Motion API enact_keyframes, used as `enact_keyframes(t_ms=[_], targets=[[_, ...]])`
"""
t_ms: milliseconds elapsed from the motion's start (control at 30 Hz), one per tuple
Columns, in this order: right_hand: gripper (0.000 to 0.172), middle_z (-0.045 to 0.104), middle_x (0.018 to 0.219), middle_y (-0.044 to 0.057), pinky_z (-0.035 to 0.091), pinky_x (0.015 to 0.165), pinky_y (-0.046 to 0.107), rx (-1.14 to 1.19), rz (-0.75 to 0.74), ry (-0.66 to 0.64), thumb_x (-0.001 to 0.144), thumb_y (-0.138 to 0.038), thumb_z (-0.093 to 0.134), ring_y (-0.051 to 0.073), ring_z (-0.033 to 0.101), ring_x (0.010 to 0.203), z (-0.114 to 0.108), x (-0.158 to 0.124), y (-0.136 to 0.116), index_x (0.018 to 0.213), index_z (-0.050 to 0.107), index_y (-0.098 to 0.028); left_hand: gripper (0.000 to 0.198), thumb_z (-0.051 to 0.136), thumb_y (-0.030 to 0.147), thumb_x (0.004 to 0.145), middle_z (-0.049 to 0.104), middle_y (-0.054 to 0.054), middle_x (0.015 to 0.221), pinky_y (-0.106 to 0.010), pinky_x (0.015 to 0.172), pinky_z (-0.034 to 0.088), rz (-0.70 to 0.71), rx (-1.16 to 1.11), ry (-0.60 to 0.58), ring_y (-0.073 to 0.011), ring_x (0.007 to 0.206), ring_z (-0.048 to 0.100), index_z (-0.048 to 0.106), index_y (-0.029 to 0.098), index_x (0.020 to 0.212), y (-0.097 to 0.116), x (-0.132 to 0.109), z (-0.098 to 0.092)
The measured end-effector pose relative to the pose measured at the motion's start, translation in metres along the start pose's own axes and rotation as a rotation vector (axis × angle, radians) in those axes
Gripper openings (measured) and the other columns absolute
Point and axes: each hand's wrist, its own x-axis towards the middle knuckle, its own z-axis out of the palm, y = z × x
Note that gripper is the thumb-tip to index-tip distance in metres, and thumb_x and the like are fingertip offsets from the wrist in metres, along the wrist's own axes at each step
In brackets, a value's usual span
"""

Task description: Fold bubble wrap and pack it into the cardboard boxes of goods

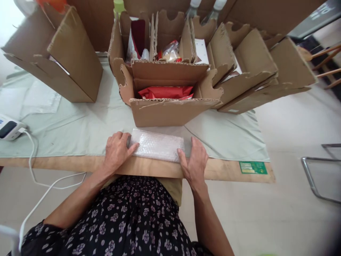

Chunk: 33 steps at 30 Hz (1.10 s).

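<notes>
A flat, rectangular bundle of bubble wrap (pixel 158 144) lies at the table's front edge, its long side running left to right. What is inside it, if anything, cannot be made out. My left hand (pixel 117 151) grips its left end, thumb on the near side and fingers curled behind. At the opposite end, my right hand (pixel 194 160) has its thumb against the wrap and its fingers bent around the far side. Just beyond the bundle stands an open cardboard box (pixel 170 112) with a red package (pixel 167 92) in it.
More open cardboard boxes (pixel 247 57) stand in a row behind, several with goods inside. One tall box (pixel 80 57) is at the left. Bubble wrap sheets (pixel 42 97) and a white power strip (pixel 12 127) with a white cable (pixel 33 156) lie on the left side.
</notes>
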Motion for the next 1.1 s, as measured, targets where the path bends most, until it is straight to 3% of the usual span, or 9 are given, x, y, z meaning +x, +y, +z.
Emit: enact_keyframes(t_ms=[133, 233, 367, 433, 500, 633, 833, 967, 1100], targets=[[0.036, 0.059, 0.146, 0.021, 0.04, 0.11, 0.059, 0.09, -0.026, -0.107, 0.099, -0.043, 0.051, 0.039, 0.046, 0.142, 0.008, 0.021, -0.006, 0.119, 0.066, -0.017, 0.018, 0.064, 0.033, 0.09, 0.07, -0.014, 0.099, -0.045, 0.088, 0.051, 0.019, -0.117, -0.063, -0.0336, 0.098, 0.066, 0.07, 0.016, 0.092, 0.001, 0.004, 0.001], [0.018, 0.071, 0.126, 0.014, 0.048, 0.103, 0.051, 0.326, 0.0, -0.118, 0.095, -0.037, 0.059, 0.032, 0.062, 0.123, 0.001, 0.017, -0.016, 0.093, 0.065, -0.021, 0.011, 0.062, 0.029, 0.085, 0.069, -0.01, 0.093, -0.042, 0.086, 0.05, -0.008, -0.301, -0.04, -0.0284, 0.093, 0.065, 0.066, 0.018, 0.085, 0.002, -0.002, -0.003], [0.027, 0.074, 0.094, 0.005, 0.058, 0.074, 0.035, 0.753, 0.242, -0.154, 0.09, -0.038, 0.069, 0.021, 0.07, 0.081, -0.025, -0.008, -0.03, 0.111, 0.062, -0.023, 0.032, 0.063, 0.034, 0.083, 0.062, 0.002, 0.075, -0.032, 0.069, 0.048, -0.166, -0.692, -0.032, -0.0168, 0.067, 0.058, 0.064, 0.017, 0.11, -0.002, -0.023, -0.019], [0.04, 0.073, 0.094, 0.004, 0.059, 0.07, 0.032, 0.87, 0.312, -0.131, 0.088, -0.039, 0.073, 0.019, 0.07, 0.079, -0.038, -0.018, -0.035, 0.123, 0.06, -0.023, 0.057, 0.069, 0.038, 0.081, 0.061, 0.005, 0.072, -0.029, 0.066, 0.048, -0.219, -0.919, -0.079, -0.0147, 0.064, 0.057, 0.056, 0.017, 0.132, -0.005, -0.033, -0.03], [0.047, 0.072, 0.095, 0.003, 0.059, 0.073, 0.032, 0.884, 0.314, -0.072, 0.088, -0.037, 0.074, 0.018, 0.07, 0.081, -0.046, -0.018, -0.038, 0.13, 0.058, -0.023, 0.069, 0.077, 0.042, 0.076, 0.066, 0.004, 0.076, -0.028, 0.068, 0.05, -0.281, -1.16, -0.201, -0.0153, 0.069, 0.063, 0.054, 0.017, 0.136, -0.008, -0.039, -0.038], [0.051, 0.071, 0.098, 0.003, 0.059, 0.081, 0.036, 0.725, 0.168, -0.019, 0.087, -0.034, 0.072, 0.019, 0.069, 0.087, -0.041, 0.013, -0.032, 0.136, 0.058, -0.025, 0.053, 0.09, 0.044, 0.062, 0.076, -0.003, 0.086, -0.028, 0.072, 0.057, -0.423, -1.488, -0.457, -0.0177, 0.078, 0.071, 0.068, 0.015, 0.102, -0.008, -0.051, -0.037], [0.046, 0.073, 0.124, 0.013, 0.054, 0.103, 0.051, 0.455, -0.186, -0.1, 0.087, -0.029, 0.064, 0.03, 0.068, 0.113, -0.009, 0.077, -0.026, 0.132, 0.062, -0.019, 0.052, 0.093, 0.05, 0.057, 0.075, -0.009, 0.07, -0.026, 0.055, 0.056, -0.571, -1.546, -0.774, -0.0164, 0.058, 0.069, 0.071, 0.009, 0.082, 0.026, -0.081, -0.01], [0.049, 0.066, 0.14, 0.014, 0.048, 0.111, 0.054, 0.306, -0.393, -0.04, 0.095, -0.027, 0.059, 0.032, 0.06, 0.131, -0.037, 0.039, -0.029, 0.144, 0.055, -0.022, 0.05, 0.091, 0.048, 0.059, 0.077, -0.014, 0.074, -0.025, 0.056, 0.058, -0.639, -1.578, -0.811, -0.0166, 0.059, 0.071, 0.071, 0.007, 0.078, 0.04, -0.09, -0.001], [0.06, 0.061, 0.148, 0.015, 0.053, 0.103, 0.051, 0.208, -0.519, -0.235, 0.096, -0.027, 0.063, 0.031, 0.061, 0.131, -0.065, -0.041, -0.045, 0.154, 0.045, -0.024, 0.047, 0.091, 0.046, 0.061, 0.078, -0.013, 0.076, -0.027, 0.058, 0.059, -0.666, -1.617, -0.824, -0.0176, 0.061, 0.073, 0.071, 0.009, 0.083, 0.043, -0.09, 0.003]])
